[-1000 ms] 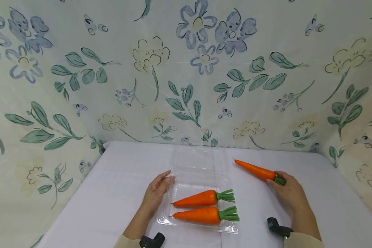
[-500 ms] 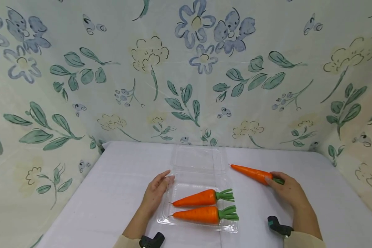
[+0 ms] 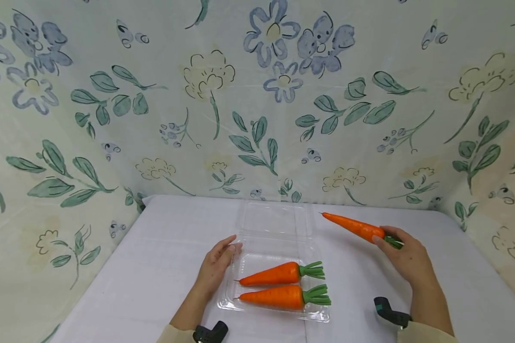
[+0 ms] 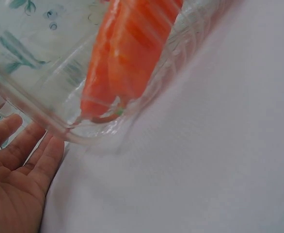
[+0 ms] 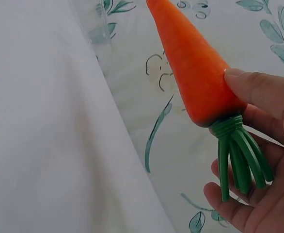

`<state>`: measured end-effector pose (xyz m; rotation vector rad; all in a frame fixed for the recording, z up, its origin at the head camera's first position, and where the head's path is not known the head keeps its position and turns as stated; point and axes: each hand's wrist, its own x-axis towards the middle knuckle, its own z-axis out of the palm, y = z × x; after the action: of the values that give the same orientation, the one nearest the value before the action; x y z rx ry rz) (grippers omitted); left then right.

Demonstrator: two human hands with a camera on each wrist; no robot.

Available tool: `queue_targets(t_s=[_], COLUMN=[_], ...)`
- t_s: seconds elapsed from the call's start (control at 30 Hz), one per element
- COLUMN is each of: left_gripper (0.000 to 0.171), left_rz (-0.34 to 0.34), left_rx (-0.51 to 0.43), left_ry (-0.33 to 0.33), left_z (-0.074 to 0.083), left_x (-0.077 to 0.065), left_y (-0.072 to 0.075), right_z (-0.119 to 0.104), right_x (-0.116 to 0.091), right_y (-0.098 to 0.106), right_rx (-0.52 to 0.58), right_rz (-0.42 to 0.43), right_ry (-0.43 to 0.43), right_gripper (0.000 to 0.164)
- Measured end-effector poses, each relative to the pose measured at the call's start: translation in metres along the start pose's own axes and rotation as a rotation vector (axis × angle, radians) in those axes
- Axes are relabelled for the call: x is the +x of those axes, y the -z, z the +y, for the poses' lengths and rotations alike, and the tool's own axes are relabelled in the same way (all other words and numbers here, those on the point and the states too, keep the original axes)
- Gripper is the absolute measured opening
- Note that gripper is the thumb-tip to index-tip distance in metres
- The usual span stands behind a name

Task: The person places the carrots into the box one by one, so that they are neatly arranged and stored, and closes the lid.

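An orange carrot (image 3: 354,226) with green stem stubs is in my right hand (image 3: 407,255), to the right of a clear plastic clamshell box (image 3: 317,314). In the right wrist view the thumb presses the wide end of the carrot (image 5: 193,63), with the fingers behind it and its stems. Two more carrots, an upper one (image 3: 274,275) and a lower one (image 3: 276,297), lie side by side in the box, tips to the left. My left hand (image 3: 214,269) holds the box's left rim, thumb over the edge; its fingers (image 4: 47,160) reach the outer wall.
The box's clear lid (image 3: 274,219) lies folded back flat behind the tray. A white cloth (image 3: 154,267) covers the table, and a flower-printed curtain (image 3: 257,119) hangs around its back and sides. Black wrist devices (image 3: 212,332) sit at both cuffs.
My right hand's carrot first shifted a little left and nearer, then rose, tip upward, as the hand moved back and right. The left hand and the box have stayed put.
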<state>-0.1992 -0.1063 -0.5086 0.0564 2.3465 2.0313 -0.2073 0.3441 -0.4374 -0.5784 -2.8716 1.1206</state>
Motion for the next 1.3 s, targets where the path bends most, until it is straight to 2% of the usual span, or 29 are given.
queue_targets(t_s=[0.1, 0.27, 0.47, 0.9, 1.3], left_gripper=[0.045, 0.046, 0.045, 0.046, 0.044], left_rz=[-0.003, -0.005, -0.003, 0.0, -0.002], left_rx=[-0.005, -0.014, -0.02, 0.031, -0.006], left_ry=[-0.003, -0.008, -0.011, 0.017, -0.005], left_z=[0.0, 0.0, -0.002, -0.001, 0.001], left_x=[0.0, 0.0, 0.001, 0.0, 0.001], left_y=[0.0, 0.0, 0.0, -0.001, -0.001], right_z=[-0.016, -0.043, -0.064, -0.087, -0.095], right_x=[-0.01, -0.027, -0.038, -0.051, -0.055], right_y=[-0.002, -0.012, -0.028, -0.066, -0.078], right_rx=[0.009, -0.013, -0.038, -0.061, -0.03], right_rz=[-0.002, -0.052, -0.087, -0.231, -0.317], right_ry=[0.094, 0.263, 0.392, 0.5, 0.485], right_gripper=[0.078, 0.072, 0.063, 0.052, 0.041])
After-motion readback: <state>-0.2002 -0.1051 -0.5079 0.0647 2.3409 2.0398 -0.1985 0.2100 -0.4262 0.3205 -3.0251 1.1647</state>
